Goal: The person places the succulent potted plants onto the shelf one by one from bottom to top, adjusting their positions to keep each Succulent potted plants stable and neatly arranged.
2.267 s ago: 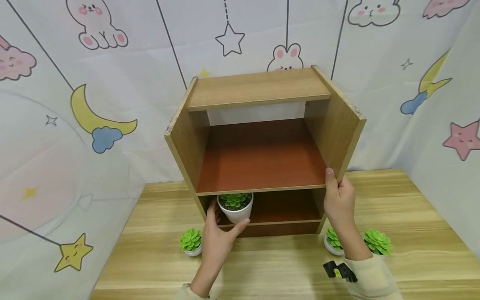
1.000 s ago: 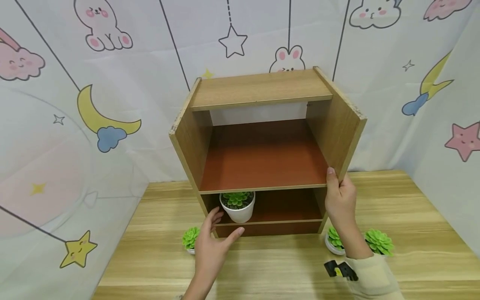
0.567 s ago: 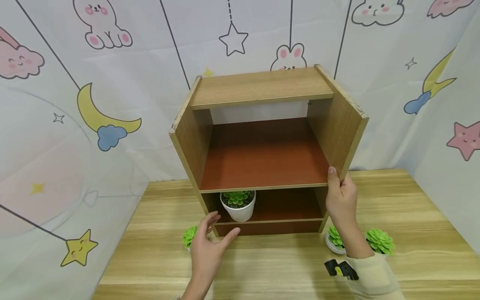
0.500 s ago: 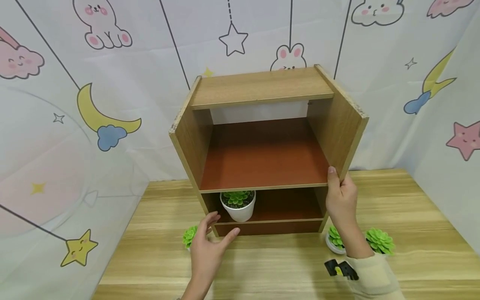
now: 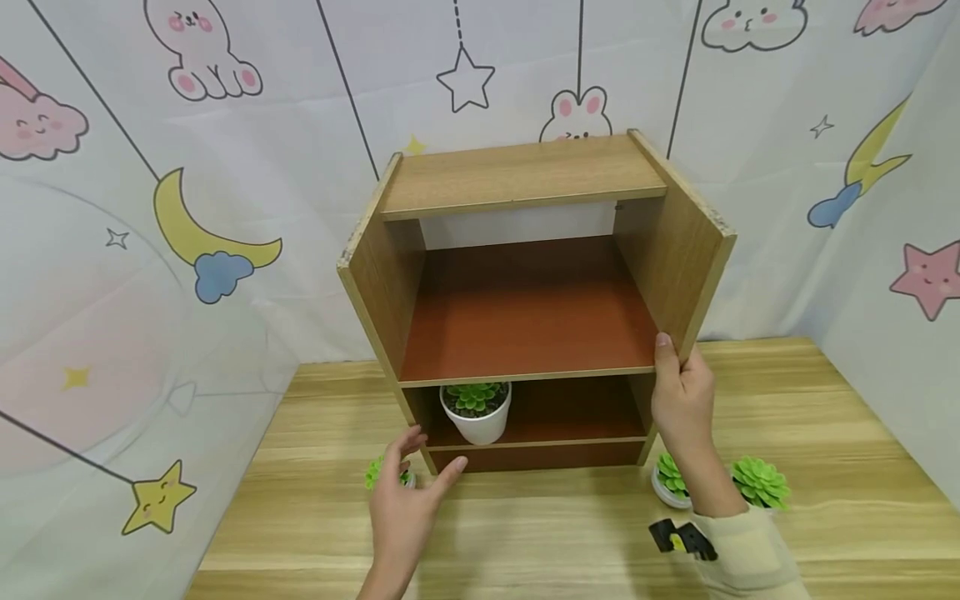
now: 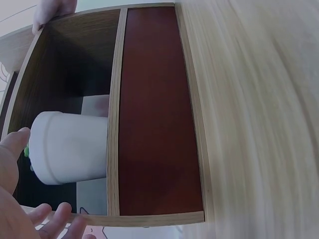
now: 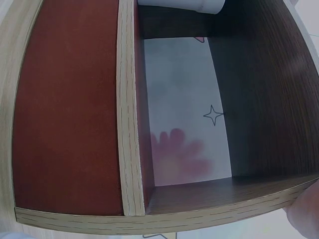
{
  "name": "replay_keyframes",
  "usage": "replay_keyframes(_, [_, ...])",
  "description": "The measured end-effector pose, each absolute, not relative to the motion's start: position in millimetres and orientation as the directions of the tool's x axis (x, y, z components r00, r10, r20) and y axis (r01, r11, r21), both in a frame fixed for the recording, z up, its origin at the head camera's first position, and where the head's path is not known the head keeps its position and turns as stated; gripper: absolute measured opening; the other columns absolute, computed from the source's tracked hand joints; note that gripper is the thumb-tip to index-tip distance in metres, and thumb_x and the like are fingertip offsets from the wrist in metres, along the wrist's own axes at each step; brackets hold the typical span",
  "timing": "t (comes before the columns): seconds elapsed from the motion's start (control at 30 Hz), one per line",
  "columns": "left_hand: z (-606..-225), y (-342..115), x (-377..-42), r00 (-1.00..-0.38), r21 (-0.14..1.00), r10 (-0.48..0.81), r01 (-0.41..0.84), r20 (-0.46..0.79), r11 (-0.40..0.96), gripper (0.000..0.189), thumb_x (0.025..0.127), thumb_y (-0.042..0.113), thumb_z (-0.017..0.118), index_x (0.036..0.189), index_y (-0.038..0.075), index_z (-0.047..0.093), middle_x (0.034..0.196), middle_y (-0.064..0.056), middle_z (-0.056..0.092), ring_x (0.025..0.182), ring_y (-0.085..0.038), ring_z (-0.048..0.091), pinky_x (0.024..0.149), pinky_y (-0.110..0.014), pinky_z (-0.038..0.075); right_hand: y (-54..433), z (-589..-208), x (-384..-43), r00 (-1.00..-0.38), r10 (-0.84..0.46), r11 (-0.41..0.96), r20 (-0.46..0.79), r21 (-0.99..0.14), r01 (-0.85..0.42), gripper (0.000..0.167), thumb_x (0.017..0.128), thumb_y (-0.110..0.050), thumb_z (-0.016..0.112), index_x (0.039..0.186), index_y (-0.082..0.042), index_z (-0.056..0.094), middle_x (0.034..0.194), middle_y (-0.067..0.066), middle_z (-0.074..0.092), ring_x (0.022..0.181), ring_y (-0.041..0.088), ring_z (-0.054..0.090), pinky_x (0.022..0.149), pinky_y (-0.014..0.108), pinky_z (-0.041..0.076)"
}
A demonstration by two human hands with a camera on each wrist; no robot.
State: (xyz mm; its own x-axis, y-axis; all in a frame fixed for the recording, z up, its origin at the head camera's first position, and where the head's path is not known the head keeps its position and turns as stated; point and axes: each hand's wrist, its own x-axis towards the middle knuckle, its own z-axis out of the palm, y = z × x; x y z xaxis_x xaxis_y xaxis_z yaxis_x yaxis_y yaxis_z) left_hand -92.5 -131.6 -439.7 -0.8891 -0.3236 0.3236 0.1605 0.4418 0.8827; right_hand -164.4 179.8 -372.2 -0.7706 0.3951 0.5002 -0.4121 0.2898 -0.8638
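A small wooden shelf unit [image 5: 525, 350] with reddish-brown boards stands on the table. On the left of its lower compartment sits a potted succulent [image 5: 482, 425], upright in a white pot [image 6: 70, 147]. My left hand [image 5: 405, 504] is apart from the pot, fingers spread and holding nothing, just in front of the unit's lower left corner. My right hand [image 5: 684, 408] grips the front edge of the unit's right side panel [image 5: 693, 250], thumb on the inner face; its other fingers are hidden behind the panel.
Beyond my left hand is a small potted succulent [image 5: 378, 472], partly covered by it. Two more succulents, a nearer one [image 5: 670, 482] and another [image 5: 760, 483], flank my right forearm. A printed cloth [image 5: 300, 167] hangs behind the wooden table [image 5: 525, 542].
My left hand has let go of the white pot and drawn back toward the lower left. The pot stays in the lower compartment. My right hand keeps its grip on the side panel.
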Motion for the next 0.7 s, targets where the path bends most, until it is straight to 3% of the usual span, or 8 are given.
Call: replay_keyframes(0.7, [-440.9, -142.5, -90.0, -0.872, 0.872, -0.363, 0.133, 0.329, 0.471, 0.076, 0.068, 0.041, 0.090, 0.130, 0.012, 0.058, 0.122, -0.002, 0.058, 0.114, -0.020, 0.051, 0.090, -0.042, 0.040, 179.7, -372.0, -164.2, -0.772, 0.405, 0.303, 0.490, -0.869, -0.392, 0.037, 0.104, -0.023, 0.049, 0.117, 0.008, 0.065, 0.105, 0.015, 0.067, 0.093, 0.008, 0.056, 0.079, 0.021, 0.042])
